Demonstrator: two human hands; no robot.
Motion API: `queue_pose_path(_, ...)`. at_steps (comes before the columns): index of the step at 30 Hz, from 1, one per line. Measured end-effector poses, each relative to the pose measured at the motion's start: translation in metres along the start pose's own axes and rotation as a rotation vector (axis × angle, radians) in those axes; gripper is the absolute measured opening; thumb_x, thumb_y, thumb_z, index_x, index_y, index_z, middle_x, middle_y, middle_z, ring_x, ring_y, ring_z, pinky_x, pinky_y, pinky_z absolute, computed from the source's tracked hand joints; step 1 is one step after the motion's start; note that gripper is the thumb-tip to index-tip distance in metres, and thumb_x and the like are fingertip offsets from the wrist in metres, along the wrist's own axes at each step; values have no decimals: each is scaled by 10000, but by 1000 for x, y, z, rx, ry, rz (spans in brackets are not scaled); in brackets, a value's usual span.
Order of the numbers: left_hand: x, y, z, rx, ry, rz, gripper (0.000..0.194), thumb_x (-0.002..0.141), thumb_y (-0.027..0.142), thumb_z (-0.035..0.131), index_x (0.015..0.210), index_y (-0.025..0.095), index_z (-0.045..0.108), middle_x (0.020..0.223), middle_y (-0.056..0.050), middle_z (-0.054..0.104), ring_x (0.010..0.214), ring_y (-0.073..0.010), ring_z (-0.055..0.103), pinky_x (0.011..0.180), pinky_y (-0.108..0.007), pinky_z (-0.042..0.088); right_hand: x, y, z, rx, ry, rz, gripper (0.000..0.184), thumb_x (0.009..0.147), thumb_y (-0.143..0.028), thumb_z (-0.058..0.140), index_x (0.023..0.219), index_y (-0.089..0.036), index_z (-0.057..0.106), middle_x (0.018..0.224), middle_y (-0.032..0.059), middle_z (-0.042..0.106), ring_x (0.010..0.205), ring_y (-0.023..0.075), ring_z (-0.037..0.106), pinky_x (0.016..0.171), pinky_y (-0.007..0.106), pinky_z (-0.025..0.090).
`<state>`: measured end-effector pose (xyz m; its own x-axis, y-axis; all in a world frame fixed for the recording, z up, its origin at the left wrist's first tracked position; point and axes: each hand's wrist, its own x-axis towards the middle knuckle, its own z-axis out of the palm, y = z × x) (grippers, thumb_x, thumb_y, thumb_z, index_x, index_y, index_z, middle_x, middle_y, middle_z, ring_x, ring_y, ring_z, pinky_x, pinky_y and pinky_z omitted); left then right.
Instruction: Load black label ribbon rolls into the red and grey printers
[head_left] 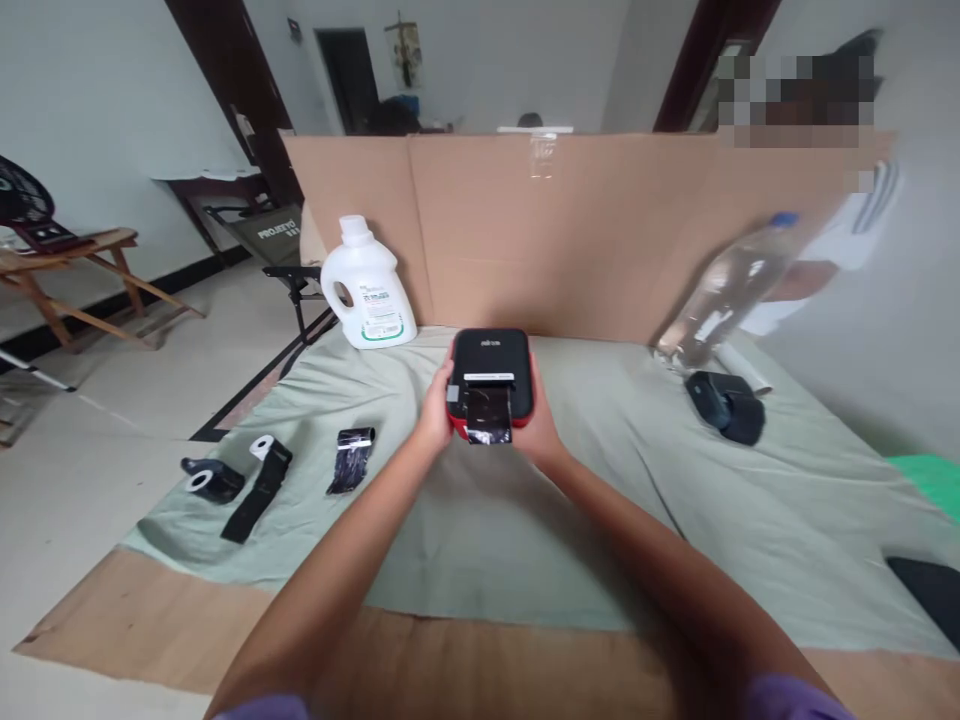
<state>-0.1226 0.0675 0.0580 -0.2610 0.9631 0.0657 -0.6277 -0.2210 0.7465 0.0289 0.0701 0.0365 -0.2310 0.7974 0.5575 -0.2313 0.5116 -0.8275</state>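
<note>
A small black portable printer (pixel 491 355) with a red lower edge is held at the middle of the cloth, a strip of glossy black film (pixel 490 415) hanging from its front slot. My left hand (pixel 436 405) grips its left side, and my right hand (pixel 541 425) grips the right side. Most of the fingers are hidden beneath it. Left of my left arm lie a part-unrolled roll of black film (pixel 351 462), another roll with a long black strip (pixel 259 492) and a dark roll with a white core (pixel 217 482).
A white jug (pixel 369 290) and a clear bottle with a blue cap (pixel 727 290) stand before a cardboard panel (pixel 525 240). A black device (pixel 725 405) sits on the right of the green cloth (pixel 480 560). Behind the panel at right is a person (pixel 855 230).
</note>
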Motion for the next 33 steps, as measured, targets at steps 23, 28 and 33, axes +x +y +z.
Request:
queue_pose_path(23, -38, -87, 16, 37, -202, -77, 684, 730, 269, 631, 1413, 310, 621, 1481, 48, 605, 1527, -254, 370, 1288, -377, 244, -67, -4, -70, -114, 127, 127, 1198, 609, -490, 913, 1597, -302, 261, 1615, 112, 404, 1470, 369, 433, 1254, 622, 258)
queue_pose_path(28, -37, -91, 9, 78, -241, -40, 695, 760, 275, 626, 1454, 306, 587, 1538, 55, 549, 1531, -254, 361, 1286, -385, 252, -68, -7, -70, -179, 127, 108, 1143, 610, -433, 917, 1563, -286, 304, 1574, 133, 443, 1447, 354, 466, 1241, 604, 308)
queue_pose_path(33, -39, -99, 3, 94, -224, -15, 643, 848, 391, 642, 1479, 297, 564, 1582, 40, 496, 1537, -261, 350, 1282, -381, 265, -71, 1, -74, -199, 121, 99, 1175, 619, -388, 904, 1587, -220, 260, 1624, 169, 385, 1480, 334, 434, 1246, 501, 339)
